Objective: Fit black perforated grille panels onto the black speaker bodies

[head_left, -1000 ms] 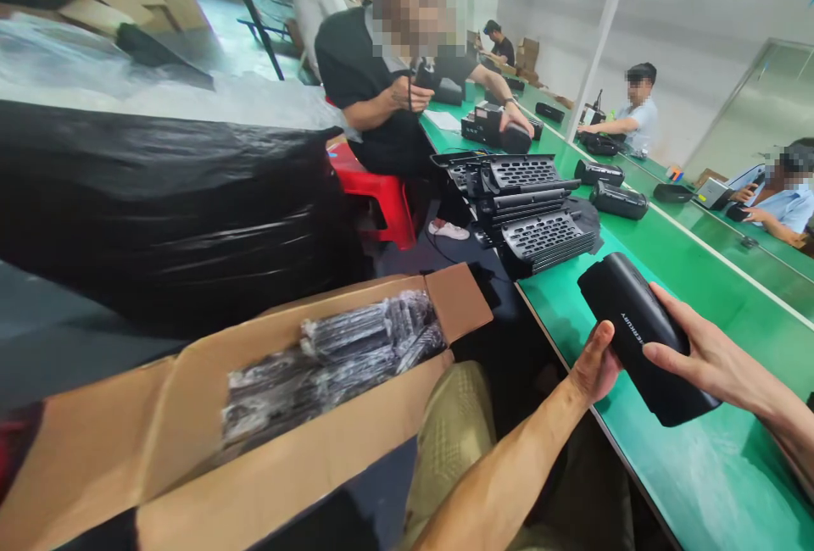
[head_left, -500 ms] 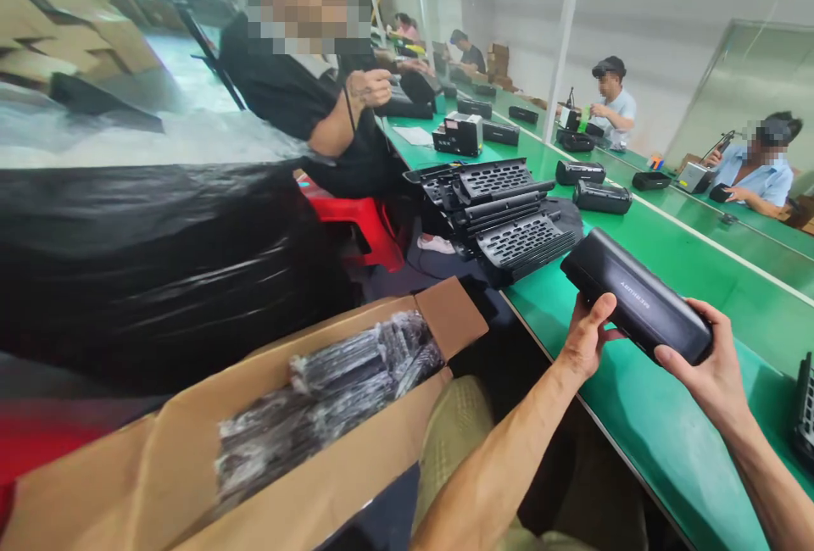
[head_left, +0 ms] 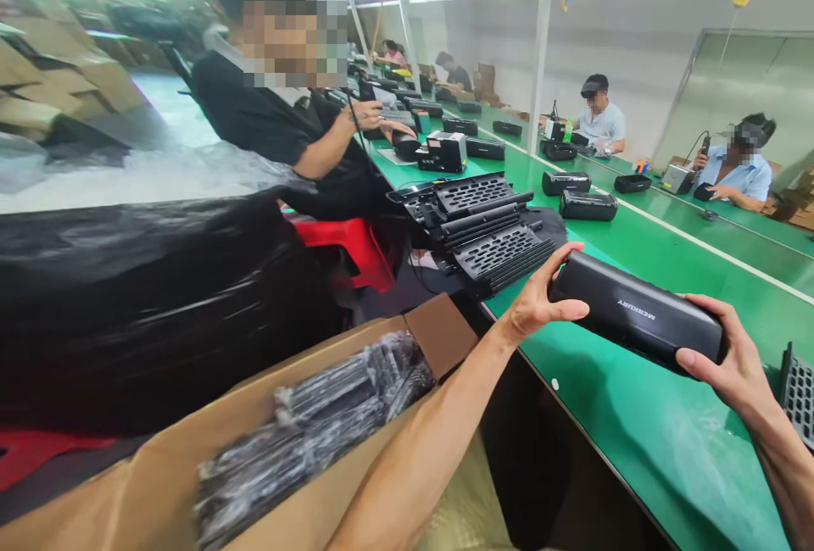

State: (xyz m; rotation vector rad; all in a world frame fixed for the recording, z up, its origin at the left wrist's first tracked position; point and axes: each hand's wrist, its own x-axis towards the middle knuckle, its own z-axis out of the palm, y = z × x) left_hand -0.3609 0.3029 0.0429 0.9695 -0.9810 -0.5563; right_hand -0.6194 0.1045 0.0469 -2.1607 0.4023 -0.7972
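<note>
We hold a long, rounded, matte black casing (head_left: 636, 322) with small white lettering on its side. It is lifted clear of the green table (head_left: 636, 458) and lies almost level, its left end a little higher. Our left hand (head_left: 538, 301) is clamped on that left end, fingers over the top and thumb pressed along the near side. Our right hand (head_left: 725, 360) is closed around the right end, with the fingertips curled over its near edge.

Just behind the left hand, at the table's near edge, sits a stack of black perforated plastic grille panels (head_left: 487, 225). Another grille panel (head_left: 798, 390) shows at the right border, close to the right hand. Farther along the table lie two dark cylindrical units (head_left: 588, 205), well apart from us.

Below our left forearm an open brown cardboard box (head_left: 438, 335) holds black parts wrapped in clear plastic (head_left: 318, 424). A glossy black plastic sheet (head_left: 146, 305) covers a bulk beside the box, and a red plastic stool (head_left: 349, 246) stands beyond it. A co-worker in a black shirt (head_left: 254, 119) sits at the table's far end, hands on small items there. More people sit along the opposite side.
</note>
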